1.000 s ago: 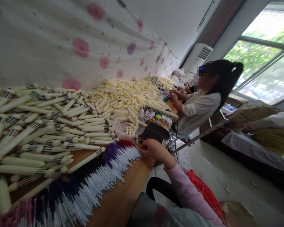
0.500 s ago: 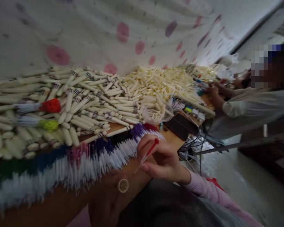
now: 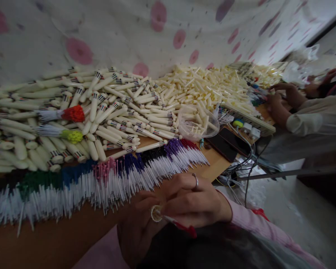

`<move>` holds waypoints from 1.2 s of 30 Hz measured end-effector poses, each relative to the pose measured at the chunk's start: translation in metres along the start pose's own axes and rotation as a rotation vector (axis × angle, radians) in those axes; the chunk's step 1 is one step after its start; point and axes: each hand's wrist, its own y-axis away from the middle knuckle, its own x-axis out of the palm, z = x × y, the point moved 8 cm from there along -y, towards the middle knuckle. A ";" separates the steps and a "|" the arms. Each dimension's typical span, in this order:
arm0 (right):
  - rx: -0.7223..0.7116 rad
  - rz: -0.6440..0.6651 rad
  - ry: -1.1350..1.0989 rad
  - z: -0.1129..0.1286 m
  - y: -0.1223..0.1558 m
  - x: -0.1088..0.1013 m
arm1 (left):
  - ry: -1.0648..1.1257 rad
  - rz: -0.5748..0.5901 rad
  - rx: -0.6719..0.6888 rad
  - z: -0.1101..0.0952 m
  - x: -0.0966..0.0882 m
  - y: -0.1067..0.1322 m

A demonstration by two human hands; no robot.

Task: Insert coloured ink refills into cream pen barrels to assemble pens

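1. Grip state. My left grip (image 3: 134, 231) is closed around a cream pen barrel (image 3: 156, 213), low in front of me at the near edge of the bench (image 3: 58, 239), with the barrel's round open mouth turned up toward my view. My right grip (image 3: 197, 203) is pinched shut on a red-tipped refill (image 3: 182, 225). Its pale end sits at the barrel mouth and its red end points down and to my right. A ring (image 3: 195, 181) shows on one finger of the right grip.

2. Method, as I judge it. Line the refill up with the barrel's axis before pressing. Pinch close to the mouth so the thin stem does not bow. Brace the two grips against each other, as they touch now. I cannot tell how far the refill has entered.

3. Surroundings. A long row of refills (image 3: 114, 179), sorted by tip colour, lies across the bench just beyond my grips. Behind it is a heap of striped barrels (image 3: 114, 108), with a red bundle (image 3: 72, 113) and a yellow-green bundle (image 3: 72, 136) lying on top. Farther right are plain cream parts (image 3: 201, 86), a clear bowl (image 3: 198, 127), a dark phone (image 3: 229, 144) and a power strip (image 3: 249, 119).

4. Obstructions. The row's loose ends overhang toward my grips, so a wide elbow swing would scatter them. Cables (image 3: 240, 168) hang off the bench corner on my right. A co-worker's hand (image 3: 276, 101) works well apart, at the far end.
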 end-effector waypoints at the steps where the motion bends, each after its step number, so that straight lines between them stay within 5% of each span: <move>1: -0.013 0.014 0.015 0.000 0.000 0.001 | 0.020 -0.009 0.002 0.001 -0.001 0.001; 10: -0.005 0.115 0.120 -0.007 0.007 0.006 | -0.027 -0.059 0.072 -0.015 -0.006 -0.009; 36: 0.111 0.172 0.128 -0.013 0.006 0.009 | -0.015 -0.107 0.059 -0.007 -0.005 -0.009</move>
